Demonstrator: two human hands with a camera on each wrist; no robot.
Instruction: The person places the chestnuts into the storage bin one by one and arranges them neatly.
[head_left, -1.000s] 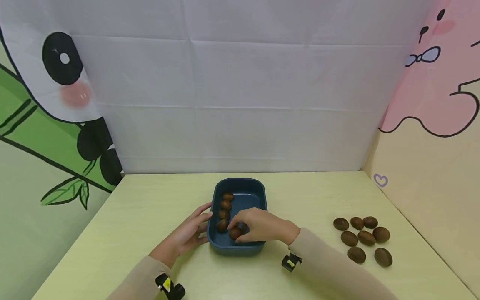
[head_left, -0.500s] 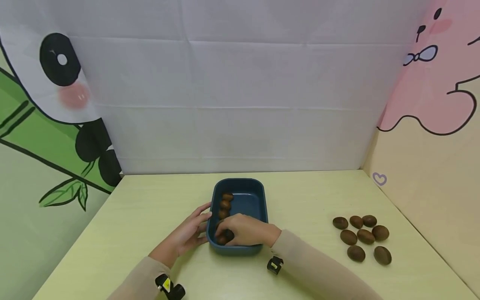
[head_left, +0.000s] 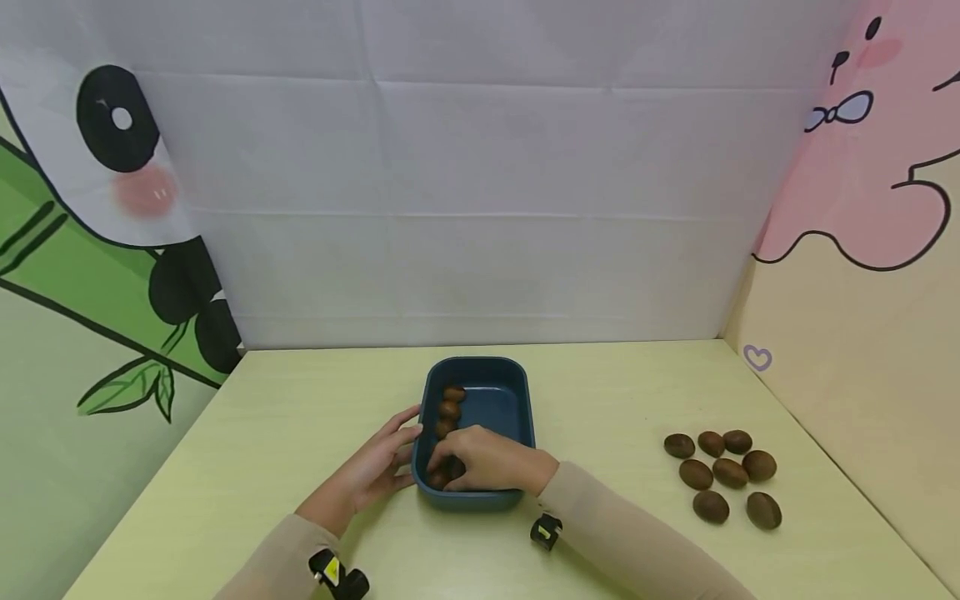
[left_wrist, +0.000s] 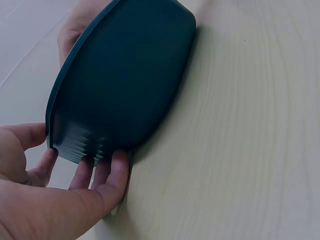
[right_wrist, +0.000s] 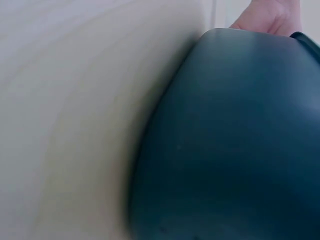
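A dark blue rectangular box (head_left: 491, 500) stands on the table. Along its left inner side runs a row of brown, oval, nut-like pieces (head_left: 450, 410). My left hand (head_left: 369, 477) rests its outstretched fingertips against the box's left side; in the left wrist view the fingers (left_wrist: 118, 167) lie against the outer wall. Down inside the box's near left corner, my right hand (head_left: 483, 460) pinches a brown nut-like piece (head_left: 437, 479) with bent fingers. Another dark brown piece shows under its palm. The right hand covers the near end of the row.
Several more brown nut-like pieces (head_left: 730, 472) lie loosely grouped on the table at the right. A white sheet (head_left: 480, 217) rises behind the table (head_left: 247, 467), with printed cartoon panels at both sides. Each wrist wears a small black camera.
Inside the box, my right hand has moved left with the brown nut-like piece, into the near left corner, and then shifted slightly further left. My left hand has stayed at the box's side.
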